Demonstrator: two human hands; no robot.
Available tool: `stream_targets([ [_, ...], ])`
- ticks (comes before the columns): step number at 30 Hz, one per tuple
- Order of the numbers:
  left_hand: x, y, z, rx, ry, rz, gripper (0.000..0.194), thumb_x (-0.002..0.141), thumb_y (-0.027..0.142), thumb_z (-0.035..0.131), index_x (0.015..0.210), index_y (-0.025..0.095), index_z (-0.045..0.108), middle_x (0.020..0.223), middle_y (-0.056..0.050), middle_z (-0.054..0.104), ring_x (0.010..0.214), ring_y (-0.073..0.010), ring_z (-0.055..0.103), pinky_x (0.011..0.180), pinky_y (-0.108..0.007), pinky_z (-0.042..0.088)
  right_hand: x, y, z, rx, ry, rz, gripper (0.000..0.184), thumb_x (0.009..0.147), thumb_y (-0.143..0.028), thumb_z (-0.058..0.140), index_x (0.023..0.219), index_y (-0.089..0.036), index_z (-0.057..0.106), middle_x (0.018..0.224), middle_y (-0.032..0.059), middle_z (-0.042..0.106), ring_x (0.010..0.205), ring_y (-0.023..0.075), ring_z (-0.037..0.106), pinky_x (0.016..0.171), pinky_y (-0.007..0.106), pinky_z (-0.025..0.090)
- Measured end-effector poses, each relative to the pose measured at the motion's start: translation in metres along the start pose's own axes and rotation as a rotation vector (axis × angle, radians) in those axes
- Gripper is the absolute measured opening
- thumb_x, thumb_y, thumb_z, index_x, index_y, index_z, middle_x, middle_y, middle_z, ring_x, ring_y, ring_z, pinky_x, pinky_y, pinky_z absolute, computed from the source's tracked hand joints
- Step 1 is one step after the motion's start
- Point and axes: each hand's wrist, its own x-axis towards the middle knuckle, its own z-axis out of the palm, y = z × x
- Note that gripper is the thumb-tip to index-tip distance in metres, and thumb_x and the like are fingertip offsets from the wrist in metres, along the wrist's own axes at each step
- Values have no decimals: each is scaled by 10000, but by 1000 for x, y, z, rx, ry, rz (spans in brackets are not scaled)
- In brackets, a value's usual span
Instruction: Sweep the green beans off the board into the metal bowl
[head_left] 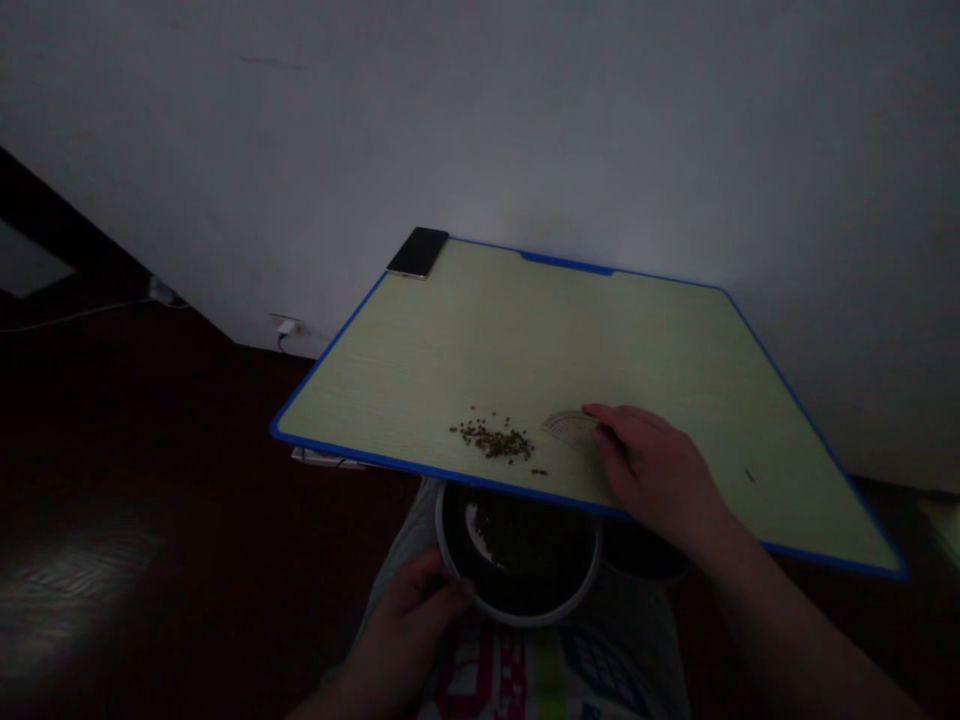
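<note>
In my right hand (649,465) is a clear plastic protractor (571,428), pinched at its right end and held low over the table top. Just left of its curved edge lies a loose scatter of small brownish beans or seeds (495,440). My left hand (420,610) grips the near left rim of a round bowl (517,612) with a pale rim, which sits at my lap under the table's front edge. Dark green grains (525,535) fill much of the bowl; the dim light hides their detail.
The pale table (585,340) has a blue border and stands against a wall. A dark phone or tablet (418,252) lies at its far left corner. A small thin dark piece (750,476) lies at the right. Another dark round container (643,552) shows partly beneath the edge.
</note>
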Motion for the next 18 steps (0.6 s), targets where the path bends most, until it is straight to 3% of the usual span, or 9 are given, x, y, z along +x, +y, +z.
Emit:
stream_targets([
  [10, 2, -1, 1, 8, -1, -19, 222, 744, 447, 902, 886, 279, 875, 991, -56, 922, 1012, -374, 820, 1048, -546, 579, 23, -3, 2, 72, -72, -120, 396, 1050, -157, 457, 1262, -136, 791, 1036, 146, 849, 920, 272, 794, 834, 438, 621],
  [18, 3, 1, 0, -4, 4, -23, 269, 726, 466, 922, 916, 280, 880, 1028, -78, 920, 1094, -407, 816, 1142, -623, 527, 14, -2, -8, 134, -120, -134, 383, 1048, -163, 477, 1262, -191, 794, 1029, 114, 853, 904, 251, 794, 829, 423, 629],
])
